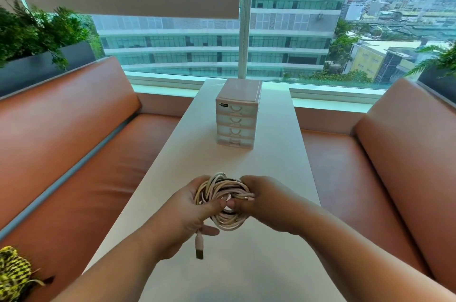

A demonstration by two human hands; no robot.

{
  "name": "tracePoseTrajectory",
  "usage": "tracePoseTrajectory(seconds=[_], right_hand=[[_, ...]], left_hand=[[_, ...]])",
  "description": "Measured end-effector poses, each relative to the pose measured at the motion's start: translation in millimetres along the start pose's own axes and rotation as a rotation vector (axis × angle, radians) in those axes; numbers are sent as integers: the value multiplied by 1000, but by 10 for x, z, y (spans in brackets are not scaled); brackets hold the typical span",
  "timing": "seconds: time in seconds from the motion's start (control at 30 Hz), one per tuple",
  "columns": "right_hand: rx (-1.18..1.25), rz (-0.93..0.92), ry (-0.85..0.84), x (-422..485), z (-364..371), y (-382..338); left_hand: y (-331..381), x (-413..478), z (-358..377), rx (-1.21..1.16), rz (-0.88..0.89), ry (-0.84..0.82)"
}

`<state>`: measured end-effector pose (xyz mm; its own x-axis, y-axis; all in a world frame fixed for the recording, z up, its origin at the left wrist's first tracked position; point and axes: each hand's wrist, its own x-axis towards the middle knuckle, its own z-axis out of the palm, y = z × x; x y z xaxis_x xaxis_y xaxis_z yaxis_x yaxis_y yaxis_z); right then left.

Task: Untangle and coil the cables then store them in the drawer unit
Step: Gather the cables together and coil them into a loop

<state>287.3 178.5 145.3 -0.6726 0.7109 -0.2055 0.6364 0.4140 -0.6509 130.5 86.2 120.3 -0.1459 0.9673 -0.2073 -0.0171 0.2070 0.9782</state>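
A tangled bundle of cables [223, 196], white, pale pink and one dark strand, hangs above the near part of the white table [278, 171]. My left hand [190, 210] grips its left side and my right hand [259, 199] grips its right side, thumbs meeting at the middle. A pink USB plug [199, 246] dangles below my left hand. The small pale drawer unit [237, 114] stands upright farther along the table, its several drawers closed.
Orange-brown bench seats [74, 153] flank the narrow table on both sides. A large window [296, 30] lies behind the drawer unit. Planters with green plants [37, 30] sit behind each backrest. A yellow-and-black patterned thing [13, 274] lies at the lower left.
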Motion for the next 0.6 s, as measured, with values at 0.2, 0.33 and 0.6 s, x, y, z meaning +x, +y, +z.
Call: tracePoseTrajectory(seconds=[0.2,0.33,0.6], right_hand=[[-28,35,115,34,89,42],[-28,41,196,30,164,13],[460,58,-20,29,66,15]], left_hand=[[-28,12,66,115,28,139],[10,18,117,226,147,269],[61,3,125,395,228,356]])
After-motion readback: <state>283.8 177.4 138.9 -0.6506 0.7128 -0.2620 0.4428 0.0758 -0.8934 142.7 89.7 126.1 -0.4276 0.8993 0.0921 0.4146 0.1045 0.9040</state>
